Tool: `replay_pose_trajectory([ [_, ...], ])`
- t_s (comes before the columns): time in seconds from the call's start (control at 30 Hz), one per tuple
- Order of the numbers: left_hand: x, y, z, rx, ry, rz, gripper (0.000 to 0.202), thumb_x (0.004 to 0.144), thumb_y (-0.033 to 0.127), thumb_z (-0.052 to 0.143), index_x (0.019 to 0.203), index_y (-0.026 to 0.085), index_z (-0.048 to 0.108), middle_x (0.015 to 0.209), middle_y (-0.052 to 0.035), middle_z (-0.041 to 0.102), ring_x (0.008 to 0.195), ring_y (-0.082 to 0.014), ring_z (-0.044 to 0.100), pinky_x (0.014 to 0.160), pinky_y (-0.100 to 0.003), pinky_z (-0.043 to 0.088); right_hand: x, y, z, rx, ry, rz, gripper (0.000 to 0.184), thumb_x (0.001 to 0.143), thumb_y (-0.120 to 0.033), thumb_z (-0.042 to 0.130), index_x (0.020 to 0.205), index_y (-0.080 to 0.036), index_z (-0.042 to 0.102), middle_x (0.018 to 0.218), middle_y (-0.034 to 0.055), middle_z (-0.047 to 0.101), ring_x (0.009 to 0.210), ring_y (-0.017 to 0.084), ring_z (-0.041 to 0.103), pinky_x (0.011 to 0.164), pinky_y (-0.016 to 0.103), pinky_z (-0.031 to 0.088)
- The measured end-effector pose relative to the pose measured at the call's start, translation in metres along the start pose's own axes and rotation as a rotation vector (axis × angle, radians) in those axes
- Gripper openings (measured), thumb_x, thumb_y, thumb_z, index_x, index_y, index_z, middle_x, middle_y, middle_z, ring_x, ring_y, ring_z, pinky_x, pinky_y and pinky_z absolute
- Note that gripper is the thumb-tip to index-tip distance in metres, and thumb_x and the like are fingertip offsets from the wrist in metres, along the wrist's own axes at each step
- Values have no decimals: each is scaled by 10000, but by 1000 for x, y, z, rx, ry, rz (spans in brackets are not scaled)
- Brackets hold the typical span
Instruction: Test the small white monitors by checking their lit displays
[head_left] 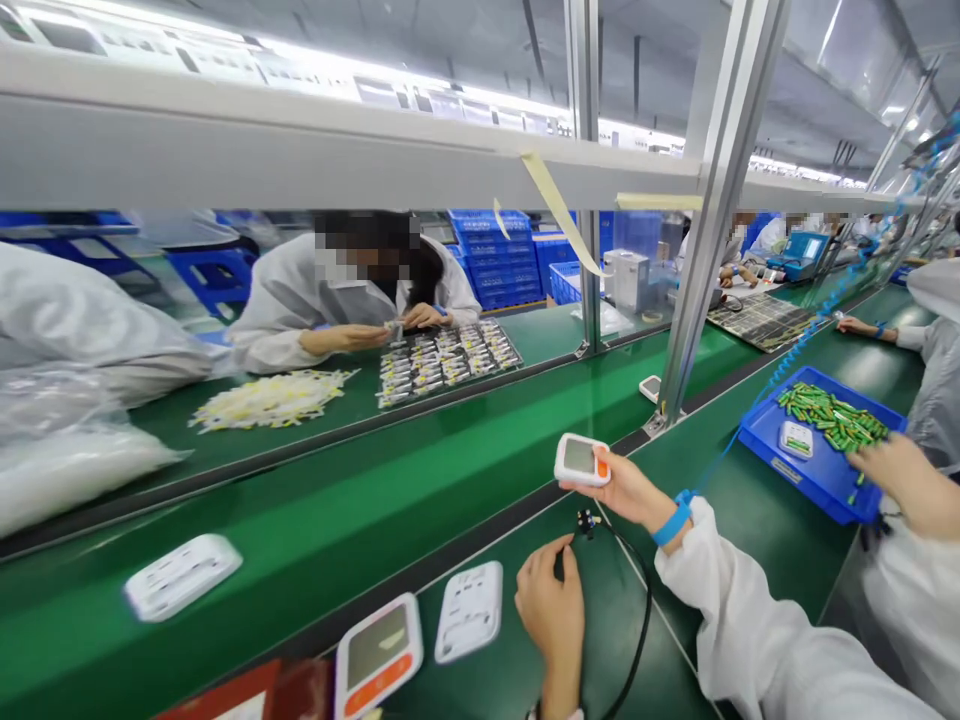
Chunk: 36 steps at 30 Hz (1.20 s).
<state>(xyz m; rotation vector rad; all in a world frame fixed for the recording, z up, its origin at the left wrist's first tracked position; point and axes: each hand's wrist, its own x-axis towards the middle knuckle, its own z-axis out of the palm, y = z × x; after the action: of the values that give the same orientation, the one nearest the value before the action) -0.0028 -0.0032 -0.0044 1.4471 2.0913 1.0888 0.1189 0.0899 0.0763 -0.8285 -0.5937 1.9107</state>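
My right hand, with a blue wrist strap and a white sleeve, holds up a small white device with a grey screen and an orange button. My left hand is lower, above the green mat, pinching the plug end of a black cable. The plug sits just below the device, a short gap apart. Near my left hand lie a face-down white device and a face-up one with an orange band.
A green conveyor belt carries another white device. At the right, a neighbour's hand reaches into a blue tray of green batteries. Across the belt a person in a white coat handles small parts. A metal post stands ahead.
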Motion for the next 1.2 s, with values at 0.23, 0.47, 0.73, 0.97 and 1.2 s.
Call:
replay_pose_trajectory([
  [0.23, -5, 5, 0, -14, 12, -12, 252, 860, 245, 477, 919, 242, 722, 1017, -57, 704, 1067, -253, 556, 873, -386, 407, -24, -16, 10, -150, -96, -228, 421, 879, -384, 618, 1240, -227, 467, 1181, 78, 654, 882, 185, 710, 798, 335, 587],
  [0.47, -7, 3, 0, -25, 10, 5, 254, 864, 263, 481, 924, 230, 726, 1013, -61, 703, 1049, -252, 556, 908, -392, 408, -44, -22, 14, -271, -113, -334, 518, 757, -505, 719, 1160, -271, 493, 1232, 29, 595, 981, 188, 659, 774, 339, 604],
  [0.73, -7, 4, 2, -21, 28, 15, 243, 852, 245, 496, 918, 228, 729, 986, -64, 703, 1040, -253, 563, 907, -392, 416, -72, -34, 34, -365, -214, -350, 444, 827, -494, 649, 1192, -285, 507, 1206, 24, 610, 982, 183, 655, 763, 333, 618],
  [0.97, -8, 8, 1, -14, 25, 2, 249, 852, 246, 489, 917, 221, 728, 992, -70, 704, 1044, -255, 563, 885, -388, 408, -79, -35, 37, -360, -210, -356, 319, 833, -480, 624, 1126, -361, 578, 1215, 6, 619, 1025, 202, 657, 693, 277, 597],
  [1.2, -8, 7, 1, -24, 25, -4, 237, 851, 244, 495, 912, 221, 723, 998, -64, 709, 1048, -253, 563, 881, -385, 402, -75, -35, 33, -389, -208, -348, 455, 847, -505, 617, 1212, -269, 483, 1296, 43, 557, 1090, 214, 620, 757, 329, 622],
])
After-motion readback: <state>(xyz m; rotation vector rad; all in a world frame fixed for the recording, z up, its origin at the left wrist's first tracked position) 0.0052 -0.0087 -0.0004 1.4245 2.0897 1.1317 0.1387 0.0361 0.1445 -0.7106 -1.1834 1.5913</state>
